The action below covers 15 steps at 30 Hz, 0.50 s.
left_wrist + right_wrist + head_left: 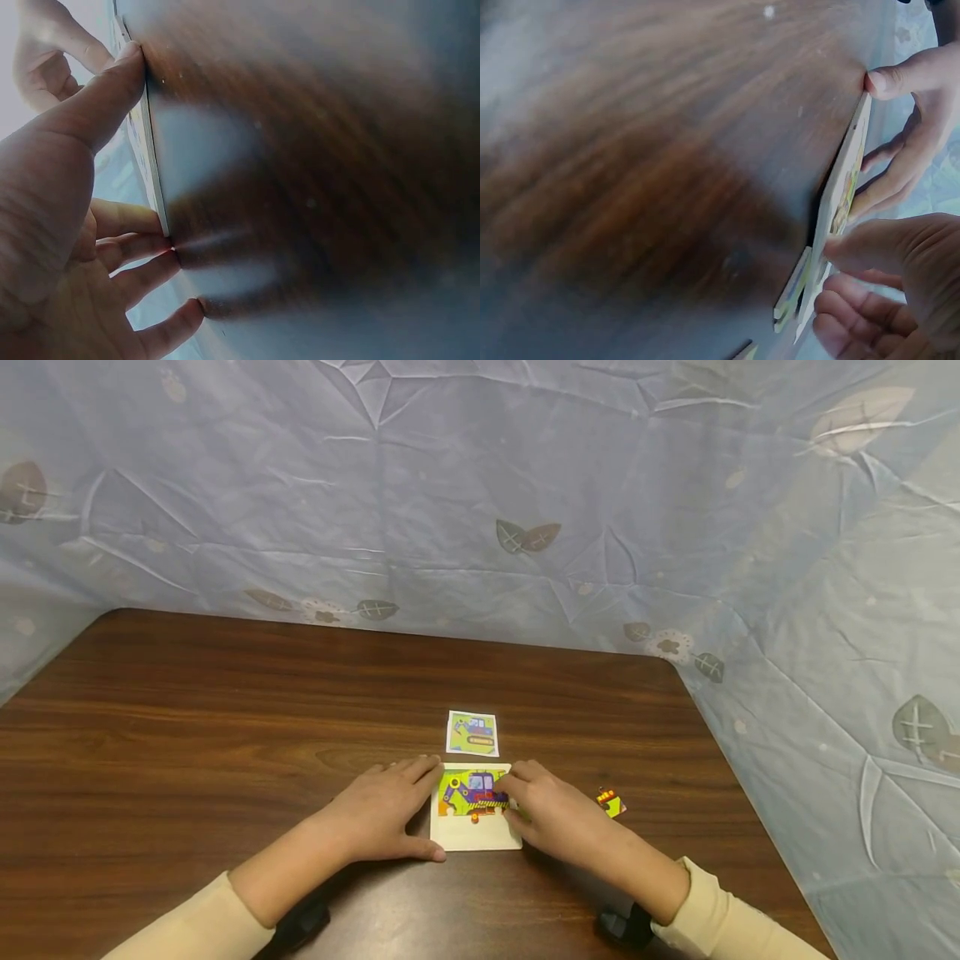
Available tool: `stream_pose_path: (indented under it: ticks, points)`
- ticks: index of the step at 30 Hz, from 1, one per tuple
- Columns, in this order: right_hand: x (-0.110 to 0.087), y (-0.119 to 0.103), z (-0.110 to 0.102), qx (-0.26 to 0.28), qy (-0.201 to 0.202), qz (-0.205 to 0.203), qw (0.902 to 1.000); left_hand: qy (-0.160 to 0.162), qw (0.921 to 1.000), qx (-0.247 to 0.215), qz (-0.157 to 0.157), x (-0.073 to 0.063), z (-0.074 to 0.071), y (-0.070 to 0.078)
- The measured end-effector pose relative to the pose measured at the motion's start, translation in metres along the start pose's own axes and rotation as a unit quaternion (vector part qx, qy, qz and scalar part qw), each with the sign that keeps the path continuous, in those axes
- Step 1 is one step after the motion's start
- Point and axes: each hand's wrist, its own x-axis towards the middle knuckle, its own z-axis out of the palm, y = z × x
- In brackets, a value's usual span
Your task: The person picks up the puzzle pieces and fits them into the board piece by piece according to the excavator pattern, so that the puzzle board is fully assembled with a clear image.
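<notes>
A cream puzzle board (480, 837) lies on the table, its far half filled with joined pieces (480, 783) that picture a purple excavator on green. My left hand (386, 810) rests along the board's left side, thumb at the near corner and the other fingers stretched to the far corner. At the right side my right hand (555, 810) has its fingers bent over the pieces there. Its thumb (855, 244) touches the board's edge in the right wrist view. Whether these fingers pinch a piece is hidden. One loose puzzle piece (791, 289) lies close beside the board.
Beyond the board lies a small picture card (472, 733) with the same excavator. To the right of my right hand is a loose red and green piece (611, 802). The brown wooden table (225, 718) ends at a hanging patterned cloth (450, 485) behind and to the right.
</notes>
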Motion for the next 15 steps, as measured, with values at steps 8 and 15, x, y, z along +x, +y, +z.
stream_pose_path:
  ticks: [8, 15]
  points:
    - [-0.0023, 0.0012, -0.0007, 0.0, -0.011, -0.036, 0.9993, -0.001, 1.0, -0.005, 0.0, 0.0001, -0.0013, 0.0002]
    - [-0.0013, 0.0037, 0.0001, 0.007, -0.013, -0.054, 0.9984, -0.003, 1.0, -0.003, 0.002, 0.0003, -0.0012, -0.0011]
